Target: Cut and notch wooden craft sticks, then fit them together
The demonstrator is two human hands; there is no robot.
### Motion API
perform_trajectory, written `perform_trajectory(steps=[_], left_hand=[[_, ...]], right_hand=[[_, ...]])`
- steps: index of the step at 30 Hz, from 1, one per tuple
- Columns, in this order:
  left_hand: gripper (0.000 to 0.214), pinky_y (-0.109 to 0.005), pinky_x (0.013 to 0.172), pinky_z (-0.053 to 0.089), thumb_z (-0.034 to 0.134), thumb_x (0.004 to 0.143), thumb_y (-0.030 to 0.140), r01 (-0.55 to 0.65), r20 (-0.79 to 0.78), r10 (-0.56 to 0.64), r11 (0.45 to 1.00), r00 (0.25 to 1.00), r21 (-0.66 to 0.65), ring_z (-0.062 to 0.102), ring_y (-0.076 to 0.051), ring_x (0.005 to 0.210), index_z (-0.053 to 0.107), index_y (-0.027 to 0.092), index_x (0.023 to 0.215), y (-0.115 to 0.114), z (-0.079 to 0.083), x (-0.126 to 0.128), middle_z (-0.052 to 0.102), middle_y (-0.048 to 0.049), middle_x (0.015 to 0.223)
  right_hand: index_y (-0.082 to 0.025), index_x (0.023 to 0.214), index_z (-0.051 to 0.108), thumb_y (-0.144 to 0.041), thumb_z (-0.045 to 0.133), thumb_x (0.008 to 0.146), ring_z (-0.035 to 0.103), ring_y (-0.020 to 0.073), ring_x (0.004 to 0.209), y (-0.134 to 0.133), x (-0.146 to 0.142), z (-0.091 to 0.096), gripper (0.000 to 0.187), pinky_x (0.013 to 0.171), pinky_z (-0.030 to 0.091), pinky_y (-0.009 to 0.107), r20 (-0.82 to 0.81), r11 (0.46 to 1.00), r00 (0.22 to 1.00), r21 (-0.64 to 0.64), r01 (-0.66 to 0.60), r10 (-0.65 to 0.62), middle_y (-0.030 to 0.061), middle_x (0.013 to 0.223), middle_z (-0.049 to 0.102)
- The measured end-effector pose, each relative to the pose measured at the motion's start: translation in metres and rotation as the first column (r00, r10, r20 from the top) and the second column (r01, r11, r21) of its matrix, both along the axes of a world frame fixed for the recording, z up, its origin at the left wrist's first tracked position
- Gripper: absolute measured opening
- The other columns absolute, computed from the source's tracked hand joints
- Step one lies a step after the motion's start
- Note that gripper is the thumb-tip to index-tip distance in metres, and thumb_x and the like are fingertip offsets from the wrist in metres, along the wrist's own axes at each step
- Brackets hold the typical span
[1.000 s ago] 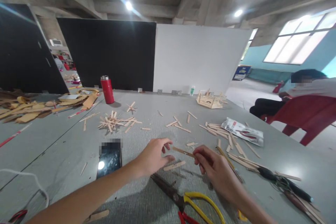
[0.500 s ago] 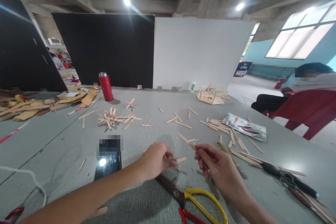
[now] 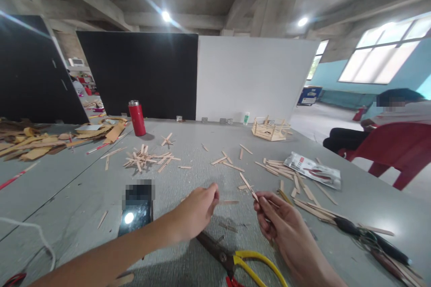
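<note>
A thin flat wooden stick (image 3: pixel 248 183), pointing away from me and to the left, is pinched between the thumb and fingers of my right hand (image 3: pixel 284 224). My left hand (image 3: pixel 198 208) is closed, and another flat wooden stick (image 3: pixel 229 202) juts out to the right from its fingers, over the table. The left fingertips are partly hidden behind the hand. Below and between both hands lie yellow-handled shears (image 3: pixel 232 260) with dark blades, partly cut off by the lower edge. A short wooden piece (image 3: pixel 243 187) lies just beyond the stick in my right hand.
A phone (image 3: pixel 136 215) lies left, beside my forearm. Loose sticks (image 3: pixel 139 158), a red flask (image 3: pixel 136 119) and a small stick-built frame (image 3: pixel 270 130) stand farther back. Pliers (image 3: pixel 377 235) and a white packet (image 3: pixel 313 170) are right. A person sits on a red chair (image 3: pixel 387 150).
The stick in my right hand now points more steeply away from me. My left hand has turned, and its stick now shows more of its length. The camera view has tilted up slightly.
</note>
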State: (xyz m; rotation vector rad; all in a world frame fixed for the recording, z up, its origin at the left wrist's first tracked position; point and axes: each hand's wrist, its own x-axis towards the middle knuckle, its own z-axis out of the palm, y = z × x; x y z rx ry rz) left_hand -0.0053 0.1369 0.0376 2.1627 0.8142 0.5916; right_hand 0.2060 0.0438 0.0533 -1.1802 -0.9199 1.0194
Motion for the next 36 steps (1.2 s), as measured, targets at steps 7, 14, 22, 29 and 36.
perform_trajectory(steps=[7,14,22,29,36], left_hand=[[0.011,-0.022,0.059,0.045,0.051,0.101,0.023,0.113,0.276,-0.054,0.973,0.960,-0.203,0.056,-0.010,0.061,0.060,0.019,0.105,0.003,0.057,-0.011,0.057,0.0050,0.068],[0.019,-0.026,0.062,0.051,0.067,0.094,0.034,0.276,0.409,-0.120,0.896,0.905,-0.348,0.068,-0.015,0.068,0.066,0.015,0.090,0.000,0.085,-0.021,0.071,-0.0056,0.074],[0.031,-0.022,0.046,0.047,0.076,0.087,0.043,0.254,0.531,0.006,0.873,0.847,-0.416,0.067,-0.014,0.053,0.069,0.014,0.077,-0.008,0.084,-0.016,0.069,-0.0034,0.062],[0.023,-0.023,0.051,0.054,0.078,0.087,0.035,0.220,0.575,0.045,0.897,0.817,-0.383,0.068,-0.014,0.056,0.073,0.013,0.081,-0.014,0.089,-0.015,0.075,-0.0062,0.067],[0.021,-0.024,0.053,0.057,0.078,0.088,0.031,0.243,0.568,0.022,0.889,0.823,-0.388,0.069,-0.014,0.057,0.073,0.012,0.080,-0.018,0.087,-0.013,0.077,-0.0083,0.071]], right_hand=[[-0.018,0.093,0.074,-0.045,0.083,0.081,0.045,0.0048,0.053,-0.009,-0.011,0.004,0.031,0.046,0.041,0.016,-0.093,0.997,0.994,0.054,-0.049,0.054,0.0002,0.078,0.061],[-0.020,0.094,0.072,-0.042,0.078,0.087,0.044,0.0032,0.048,-0.020,-0.023,0.006,0.024,0.041,0.038,0.014,-0.136,0.988,0.981,0.080,-0.130,0.140,-0.0011,0.077,0.062],[-0.021,0.095,0.069,-0.044,0.075,0.090,0.043,0.0024,0.042,-0.031,-0.025,0.003,0.024,0.037,0.037,0.015,-0.195,0.971,0.951,0.068,-0.230,0.239,-0.0031,0.074,0.059],[-0.021,0.092,0.065,-0.045,0.076,0.089,0.036,-0.0005,0.037,-0.038,-0.034,0.014,0.026,0.035,0.031,0.011,-0.274,0.964,0.925,0.038,-0.264,0.264,-0.0050,0.067,0.057],[-0.022,0.094,0.063,-0.046,0.071,0.093,0.038,0.0007,0.041,-0.038,-0.033,0.017,0.025,0.039,0.034,0.011,-0.231,0.950,0.923,0.039,-0.309,0.309,-0.0053,0.065,0.057]])
